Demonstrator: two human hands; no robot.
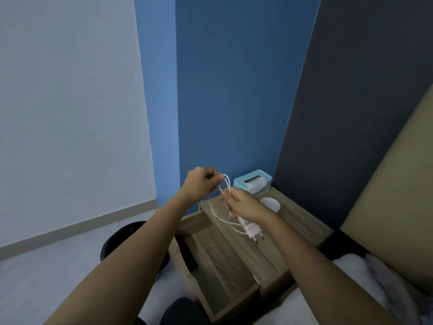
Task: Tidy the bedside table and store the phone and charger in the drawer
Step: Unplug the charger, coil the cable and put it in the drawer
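Charger cable (226,184) loops white between 2 hands above the wooden bench (295,214): the left hand (202,181) pinches the top of the loop, while the right hand (241,205) is closed around the gathered strands and the white charger plug (251,229), whose 2 pins stick out below the palm. Below them the drawer (225,266) stands open, its inside partly hidden by the forearms, so the phone cannot be made out. A blue tissue box (253,182) and a white cup (270,204) sit at the back of the bench.
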